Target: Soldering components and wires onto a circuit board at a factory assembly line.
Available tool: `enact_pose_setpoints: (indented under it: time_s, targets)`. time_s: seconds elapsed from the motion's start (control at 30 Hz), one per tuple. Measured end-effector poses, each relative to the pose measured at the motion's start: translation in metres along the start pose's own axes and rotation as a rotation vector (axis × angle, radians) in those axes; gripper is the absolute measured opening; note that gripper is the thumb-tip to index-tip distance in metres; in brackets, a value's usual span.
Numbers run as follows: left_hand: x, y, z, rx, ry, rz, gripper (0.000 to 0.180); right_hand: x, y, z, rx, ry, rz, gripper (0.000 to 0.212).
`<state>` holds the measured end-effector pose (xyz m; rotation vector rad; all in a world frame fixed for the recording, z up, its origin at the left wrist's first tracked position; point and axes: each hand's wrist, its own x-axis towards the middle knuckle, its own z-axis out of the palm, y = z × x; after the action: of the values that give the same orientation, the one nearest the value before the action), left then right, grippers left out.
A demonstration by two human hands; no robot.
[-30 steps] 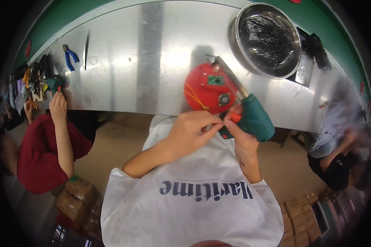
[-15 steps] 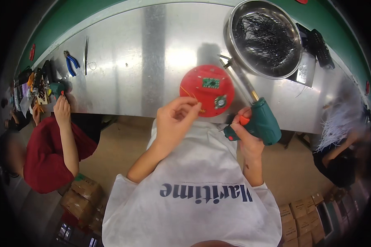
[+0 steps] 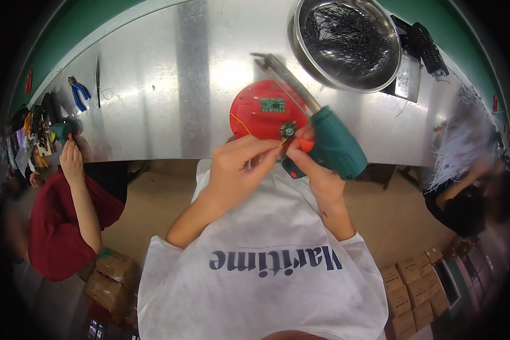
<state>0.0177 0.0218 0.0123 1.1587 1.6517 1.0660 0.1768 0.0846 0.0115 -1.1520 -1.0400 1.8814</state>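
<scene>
My left hand (image 3: pixel 235 169) is closed, its thumb and forefinger pinching a thin yellow wire (image 3: pixel 239 121) over the near edge of a round red plate (image 3: pixel 245 103). On that plate lie a small green circuit board (image 3: pixel 272 105) and a small round metal-faced part (image 3: pixel 288 131), just beyond my fingertips. My right hand (image 3: pixel 322 182) grips a green soldering gun (image 3: pixel 341 146) with an orange trigger. Its long barrel slants up and left across the plate's right side, tip beyond the far edge. Thumb and forefinger of the right hand come close to the left fingertips; whether they touch the wire is unclear.
A steel bowl (image 3: pixel 395 68) of black wire pieces stands back right, beside a black holder (image 3: pixel 428 50). Blue-handled pliers (image 3: pixel 79 93) and tweezers (image 3: pixel 98 79) lie left on the metal bench (image 3: pixel 158 122). A person in a red top (image 3: pixel 62 221) works at the left; white wires (image 3: pixel 459 150) lie right.
My hands have come together near the round part. The soldering gun has swung left, its barrel now crossing over the plate. The whole view has shifted slightly.
</scene>
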Motion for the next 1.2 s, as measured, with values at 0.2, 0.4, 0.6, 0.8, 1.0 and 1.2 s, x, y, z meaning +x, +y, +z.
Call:
enact_pose_setpoints:
  time_s: [0.2, 0.4, 0.6, 0.8, 1.0, 1.2]
  targets:
    - [-0.002, -0.012, 0.001, 0.197, 0.051, 0.320, 0.015, 0.002, -0.004, 0.011, -0.030, 0.049, 0.040, 0.035]
    - [-0.007, 0.006, -0.002, -0.073, -0.055, 0.028, 0.016, 0.001, 0.004, 0.009, -0.002, 0.011, 0.013, 0.035]
    - [-0.007, 0.000, 0.004, -0.027, -0.042, 0.038, 0.013, 0.004, 0.009, 0.006, 0.043, 0.002, -0.040, 0.035]
    - [-0.006, -0.007, 0.003, 0.148, 0.039, 0.295, 0.017, 0.005, 0.007, 0.009, 0.116, 0.020, 0.046, 0.031]
    - [-0.004, -0.007, 0.006, 0.178, 0.062, 0.322, 0.015, 0.005, 0.005, 0.014, 0.132, 0.066, 0.111, 0.025]
    - [-0.004, -0.002, 0.009, 0.161, 0.057, 0.285, 0.014, 0.004, 0.005, 0.014, 0.203, 0.068, 0.121, 0.026]
